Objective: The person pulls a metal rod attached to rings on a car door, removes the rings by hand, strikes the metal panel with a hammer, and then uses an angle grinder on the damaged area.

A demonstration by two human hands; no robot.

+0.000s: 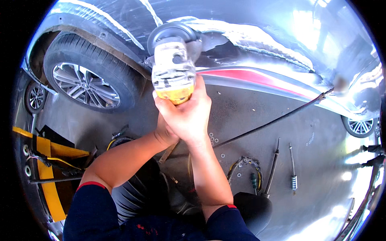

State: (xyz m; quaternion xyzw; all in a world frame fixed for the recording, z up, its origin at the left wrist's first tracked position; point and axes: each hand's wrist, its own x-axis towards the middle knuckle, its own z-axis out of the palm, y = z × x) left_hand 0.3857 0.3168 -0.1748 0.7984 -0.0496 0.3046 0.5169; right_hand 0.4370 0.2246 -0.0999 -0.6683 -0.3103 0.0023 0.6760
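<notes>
An angle grinder (174, 72) with a yellow body and a dusty grey-white front is held up in both my hands. Its round black disc (171, 34) is at the dark car side panel (225, 36), behind the wheel arch; whether it touches cannot be made out. My right hand (190, 112) wraps around the yellow rear part. My left hand (164, 127) is closed at the grinder's underside, largely covered by the right hand, with its fingers hidden. Scraped, whitish bare patches run along the panel beside the disc.
A car wheel (86, 82) stands at the left. A long dark bar (277, 120) slants from the floor to the car's sill. Metal rods (274, 168), a coiled cable (245, 161) and several washers lie on the floor. Yellow-framed equipment (46, 172) is at my left.
</notes>
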